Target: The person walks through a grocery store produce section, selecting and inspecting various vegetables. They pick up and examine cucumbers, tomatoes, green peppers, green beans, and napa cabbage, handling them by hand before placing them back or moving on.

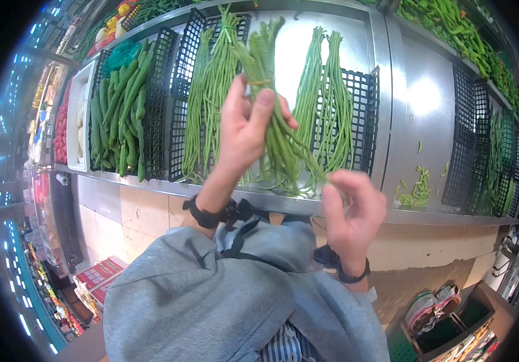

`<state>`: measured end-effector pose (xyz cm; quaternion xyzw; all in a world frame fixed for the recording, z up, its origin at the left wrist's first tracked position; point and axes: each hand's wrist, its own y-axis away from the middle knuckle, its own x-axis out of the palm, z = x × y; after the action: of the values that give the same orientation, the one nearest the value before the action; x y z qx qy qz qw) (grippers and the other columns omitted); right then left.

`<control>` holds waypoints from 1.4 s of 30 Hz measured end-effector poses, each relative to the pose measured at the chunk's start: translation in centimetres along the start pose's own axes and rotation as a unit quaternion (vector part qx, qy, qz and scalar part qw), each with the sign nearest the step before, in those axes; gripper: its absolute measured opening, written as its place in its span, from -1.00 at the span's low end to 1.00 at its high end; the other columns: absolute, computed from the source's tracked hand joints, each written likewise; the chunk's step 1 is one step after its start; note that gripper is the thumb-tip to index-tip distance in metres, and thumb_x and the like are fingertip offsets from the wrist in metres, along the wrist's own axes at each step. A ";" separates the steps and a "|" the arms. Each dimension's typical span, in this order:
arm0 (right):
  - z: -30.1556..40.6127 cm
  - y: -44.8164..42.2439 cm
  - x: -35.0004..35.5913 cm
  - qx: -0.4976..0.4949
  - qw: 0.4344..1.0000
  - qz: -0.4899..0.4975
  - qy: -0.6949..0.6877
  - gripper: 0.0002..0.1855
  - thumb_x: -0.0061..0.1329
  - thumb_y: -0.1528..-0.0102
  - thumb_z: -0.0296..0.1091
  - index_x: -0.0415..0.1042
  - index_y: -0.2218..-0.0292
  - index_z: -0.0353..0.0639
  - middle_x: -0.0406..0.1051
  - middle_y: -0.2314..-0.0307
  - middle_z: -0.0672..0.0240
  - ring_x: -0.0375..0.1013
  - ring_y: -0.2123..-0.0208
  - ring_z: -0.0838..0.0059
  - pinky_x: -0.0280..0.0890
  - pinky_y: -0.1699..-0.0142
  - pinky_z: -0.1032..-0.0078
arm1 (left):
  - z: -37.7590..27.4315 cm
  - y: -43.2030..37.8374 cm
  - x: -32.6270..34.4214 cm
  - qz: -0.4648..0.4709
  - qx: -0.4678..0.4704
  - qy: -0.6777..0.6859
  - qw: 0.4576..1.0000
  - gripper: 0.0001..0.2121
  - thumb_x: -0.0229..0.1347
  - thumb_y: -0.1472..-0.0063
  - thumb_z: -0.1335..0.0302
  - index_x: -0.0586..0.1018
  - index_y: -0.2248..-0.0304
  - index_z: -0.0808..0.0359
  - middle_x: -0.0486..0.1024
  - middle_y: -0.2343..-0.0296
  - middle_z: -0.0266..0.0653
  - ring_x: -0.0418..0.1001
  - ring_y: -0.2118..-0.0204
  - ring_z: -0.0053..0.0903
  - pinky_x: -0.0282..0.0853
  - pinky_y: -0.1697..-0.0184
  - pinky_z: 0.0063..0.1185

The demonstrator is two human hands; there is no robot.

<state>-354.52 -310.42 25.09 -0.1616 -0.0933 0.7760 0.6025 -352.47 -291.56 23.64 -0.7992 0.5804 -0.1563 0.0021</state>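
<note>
A bundle of long green beans (pixel 282 154), bound near its top with a thin band, is gripped in my left hand (pixel 246 131) above the metal display counter. Its loose ends hang down and to the right. My right hand (pixel 356 212) pinches a strand that sticks out from the lower end of this bundle, at the counter's front edge. Left of the held bundle, tied yardlong beans (pixel 223 68) lie on a black plastic crate. More yardlong bean bundles (pixel 336 99) rest to its right, partly over another black crate (pixel 361 104).
Cucumber-like green vegetables (pixel 126 108) fill a crate at the left, beside a white box (pixel 80 117). Bean scraps (pixel 415 192) lie on the right metal surface (pixel 422 126), near upright black crates (pixel 460 135). Green peppers (pixel 458 31) are heaped at the back right. Boxes (pixel 449 326) stand below.
</note>
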 end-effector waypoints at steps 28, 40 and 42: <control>7.3 4.0 7.6 -0.056 0.986 -0.103 0.123 -0.92 0.09 0.04 -0.53 0.44 0.47 -0.29 0.36 0.74 0.44 0.17 0.76 0.81 0.02 0.67 0.75 | -5.6 8.9 -1.8 0.062 0.182 -0.173 0.966 -0.60 -0.15 -0.19 0.65 0.22 -0.05 0.49 0.44 0.36 -0.21 0.42 0.36 -0.61 0.35 0.27 -0.65; 6.6 3.3 6.7 -0.191 0.946 -0.091 0.245 -0.90 0.11 0.09 -0.61 0.48 0.45 -0.26 0.42 0.63 0.36 0.24 0.71 0.70 0.06 0.64 0.75 | -5.0 8.0 -2.1 0.097 0.282 -0.236 0.925 -0.41 -0.09 -0.05 0.71 0.10 -0.13 0.47 0.47 0.31 -0.08 0.48 0.32 -0.44 0.38 0.24 -0.58; 6.3 3.0 6.4 -0.191 0.946 -0.084 0.247 -0.81 0.11 0.13 -0.60 0.47 0.39 -0.21 0.40 0.62 0.31 0.33 0.68 0.49 0.17 0.60 0.61 | -4.8 8.0 -2.3 0.110 0.263 -0.228 0.931 -0.41 -0.09 -0.05 0.72 0.11 -0.13 0.47 0.47 0.31 -0.08 0.48 0.32 -0.45 0.38 0.24 -0.59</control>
<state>-360.97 -304.66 29.07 -0.4521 -0.1011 0.6258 0.6275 -361.72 -291.19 26.15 -0.7150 0.5870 -0.1160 0.3615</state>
